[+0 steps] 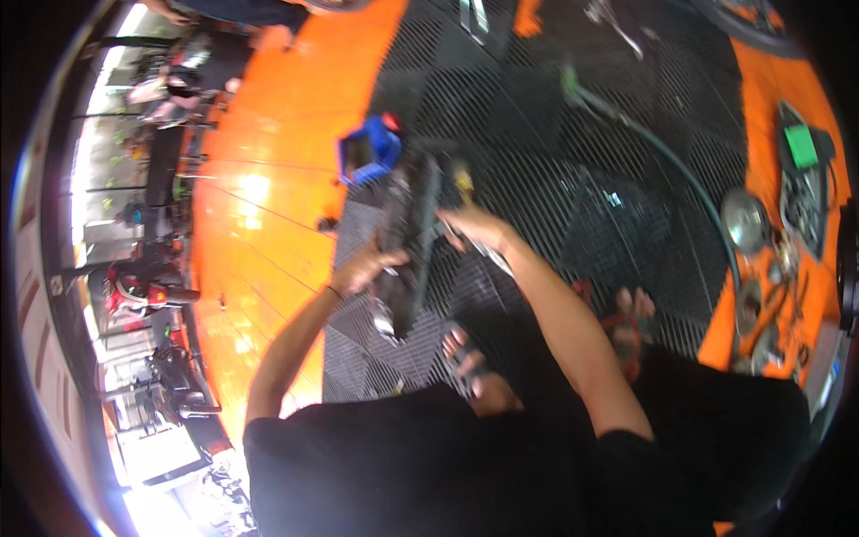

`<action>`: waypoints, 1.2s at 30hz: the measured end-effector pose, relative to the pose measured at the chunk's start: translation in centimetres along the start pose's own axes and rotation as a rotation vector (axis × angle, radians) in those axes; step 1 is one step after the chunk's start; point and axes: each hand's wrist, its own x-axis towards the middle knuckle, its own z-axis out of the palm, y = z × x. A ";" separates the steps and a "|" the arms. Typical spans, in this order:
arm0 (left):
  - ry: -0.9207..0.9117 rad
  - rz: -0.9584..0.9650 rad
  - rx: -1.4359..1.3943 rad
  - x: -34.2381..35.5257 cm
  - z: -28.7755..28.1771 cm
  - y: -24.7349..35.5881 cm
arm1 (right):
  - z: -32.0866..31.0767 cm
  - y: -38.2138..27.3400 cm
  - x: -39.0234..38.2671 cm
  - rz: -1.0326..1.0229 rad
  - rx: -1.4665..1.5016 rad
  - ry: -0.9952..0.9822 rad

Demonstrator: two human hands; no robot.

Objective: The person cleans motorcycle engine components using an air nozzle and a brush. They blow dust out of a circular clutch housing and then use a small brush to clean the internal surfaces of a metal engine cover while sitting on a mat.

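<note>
I hold a long dark metal part (407,242) upright over a black grid floor mat. My left hand (367,267) grips its lower left side. My right hand (470,228) is closed on a slim metal tool (490,258) pressed against the part's right side. The view is motion-blurred, so fine details of the part stay unclear. My sandalled feet (465,358) show below it.
A blue open box (367,154) sits just beyond the part at the mat's edge. A green hose (662,152) curves across the mat. Round metal parts (744,219), small hardware and a black case with a green device (801,148) lie on the orange floor at right.
</note>
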 end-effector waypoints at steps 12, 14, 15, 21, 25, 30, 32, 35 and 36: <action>0.001 -0.019 0.110 1.0 1.1 -1.0 | -1.1 2.1 -1.5 0.137 0.482 0.319; -0.003 0.003 0.143 1.2 0.5 -1.8 | -1.1 1.8 -1.2 0.151 0.418 0.220; 0.003 -0.001 0.151 1.4 0.2 -2.0 | -0.9 2.0 -0.8 0.135 0.391 0.201; -0.039 -0.012 0.119 1.4 1.0 1.0 | -0.3 1.8 -0.6 0.096 0.323 0.189; -0.042 0.053 0.098 2.1 0.5 -1.4 | 0.3 1.7 -0.8 0.096 0.341 0.189; -0.049 -0.014 0.075 2.6 0.1 -3.7 | 0.4 1.9 -1.5 0.072 0.329 0.214; -0.059 -0.006 0.072 3.2 0.6 -3.3 | -0.2 2.1 -1.9 0.060 0.292 0.272; -0.061 0.022 0.020 2.7 0.2 -2.8 | -0.5 1.5 -3.1 0.126 0.230 0.266; -0.064 0.041 -0.012 2.3 -0.7 -3.5 | -0.1 1.2 -2.6 0.115 0.212 0.256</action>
